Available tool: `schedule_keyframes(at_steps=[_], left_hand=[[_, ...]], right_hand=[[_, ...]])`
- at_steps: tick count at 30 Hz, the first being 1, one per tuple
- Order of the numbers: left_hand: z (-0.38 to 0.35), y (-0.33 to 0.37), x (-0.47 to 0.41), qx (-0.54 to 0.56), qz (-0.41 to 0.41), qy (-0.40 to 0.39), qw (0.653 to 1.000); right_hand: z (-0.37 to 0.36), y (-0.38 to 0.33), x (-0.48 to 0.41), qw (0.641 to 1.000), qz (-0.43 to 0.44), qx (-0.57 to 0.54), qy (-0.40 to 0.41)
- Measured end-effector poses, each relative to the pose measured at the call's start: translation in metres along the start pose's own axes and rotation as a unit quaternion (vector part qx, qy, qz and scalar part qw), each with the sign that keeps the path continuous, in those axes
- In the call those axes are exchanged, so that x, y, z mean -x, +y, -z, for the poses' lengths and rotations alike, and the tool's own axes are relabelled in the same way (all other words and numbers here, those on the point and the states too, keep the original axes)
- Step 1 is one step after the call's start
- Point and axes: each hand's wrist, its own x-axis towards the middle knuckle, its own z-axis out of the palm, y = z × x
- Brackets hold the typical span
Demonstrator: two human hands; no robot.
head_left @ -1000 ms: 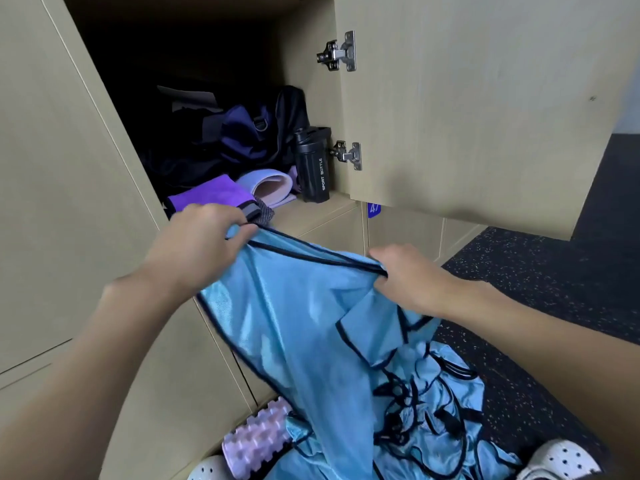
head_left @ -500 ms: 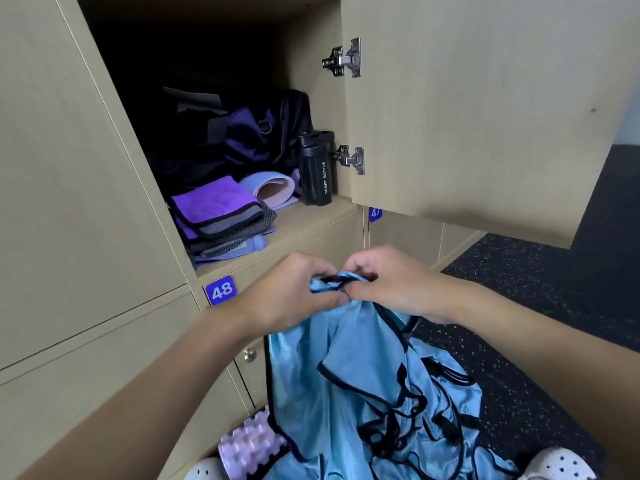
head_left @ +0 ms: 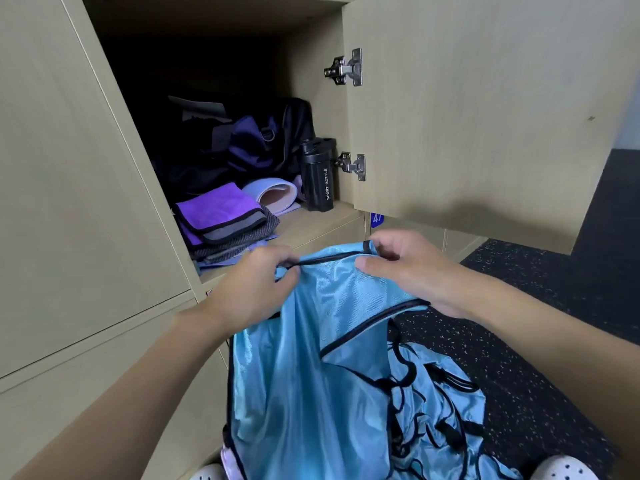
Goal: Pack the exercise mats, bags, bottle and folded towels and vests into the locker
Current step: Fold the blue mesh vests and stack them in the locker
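The hands have pulled apart! Half a second ago they met at one bunched spot; now the left hand [head_left: 256,289] and the right hand [head_left: 408,268] stretch the dark-trimmed top edge of the blue vest [head_left: 329,341] taut between them. Left pinches one end with thumb and curled fingers, and right pinches the other end, thumb laid on the front of the cloth. The vest hangs in the air just in front of the locker [head_left: 322,225], below its shelf edge and not inside. Its lower part drapes down onto a heap of more blue fabric and black trim [head_left: 446,410] on the speckled dark floor [head_left: 519,306].

Into the locker now, with its door [head_left: 467,116] swung wide on two metal hinges [head_left: 351,166]. A stack of folded towels [head_left: 225,223], purple on top with grey ones under it, sits at the front left. Behind it lies a rolled mat [head_left: 273,194], its open end facing out. A black bottle [head_left: 320,174] marked SPORT BOTTLE stands upright against the right wall by the lower hinge. A dark bag with purple panels [head_left: 249,147] fills the back, and what lies deeper in shadow cannot be made out. A blue number tag [head_left: 376,218] peeks from under the door. White shoes [head_left: 564,469] show at the bottom edge.
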Motion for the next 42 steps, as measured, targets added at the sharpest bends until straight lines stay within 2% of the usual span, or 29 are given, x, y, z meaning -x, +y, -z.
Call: schedule_keyframes(at_steps=[3, 5, 8, 12, 15, 17, 19, 22, 24, 27, 29, 31, 34, 38, 42], left_hand=[[-0.005, 0.017, 0.004, 0.15, -0.009, -0.037, 0.988], [-0.008, 0.025, 0.005, 0.189, -0.002, -0.075, 0.979], [-0.01, 0.024, 0.004, 0.132, 0.005, -0.057, 0.99], [-0.003, 0.017, -0.002, 0.141, 0.034, 0.037, 0.989], [0.002, 0.01, -0.003, 0.149, 0.031, 0.068, 0.986], [0.003, 0.008, -0.002, 0.143, 0.017, 0.056, 0.988], [0.004, 0.01, -0.001, 0.144, -0.011, 0.039, 0.989], [0.005, 0.016, 0.0, 0.149, -0.049, 0.016, 0.987], [0.005, 0.017, 0.002, 0.148, -0.06, 0.008, 0.987], [0.004, 0.011, 0.002, 0.121, -0.038, 0.015, 0.992], [0.006, 0.0, -0.001, 0.076, 0.002, 0.028, 0.997], [0.008, -0.005, -0.001, 0.04, 0.035, 0.052, 0.997], [0.009, 0.006, 0.003, 0.111, 0.027, 0.042, 0.993], [-0.001, 0.031, 0.01, 0.214, -0.027, -0.046, 0.975], [-0.009, 0.034, 0.008, 0.236, -0.031, -0.008, 0.971]], right_hand=[[-0.004, -0.002, 0.002, 1.0, 0.013, -0.009, -0.005], [-0.006, -0.003, 0.002, 1.0, 0.017, -0.014, -0.012], [-0.005, -0.003, 0.003, 0.999, 0.005, -0.006, -0.044], [0.002, 0.007, 0.005, 0.987, -0.09, 0.069, -0.115], [0.006, 0.012, 0.005, 0.987, -0.096, 0.081, -0.096], [0.005, 0.008, 0.005, 0.993, -0.083, 0.059, -0.059], [0.003, 0.005, 0.003, 0.992, -0.118, -0.002, -0.042], [-0.009, 0.008, 0.002, 0.974, -0.195, -0.083, -0.078], [-0.015, 0.012, 0.0, 0.968, -0.206, -0.117, -0.084], [-0.016, 0.012, -0.004, 0.982, -0.151, -0.085, -0.079], [-0.012, 0.007, -0.004, 0.996, -0.076, 0.028, -0.022], [-0.009, 0.002, -0.004, 0.991, 0.018, 0.125, 0.035], [-0.007, -0.004, -0.003, 0.982, 0.114, 0.144, 0.052], [-0.008, -0.006, -0.001, 0.975, 0.159, 0.149, 0.043], [-0.01, -0.006, 0.001, 0.978, 0.159, 0.133, 0.032]])
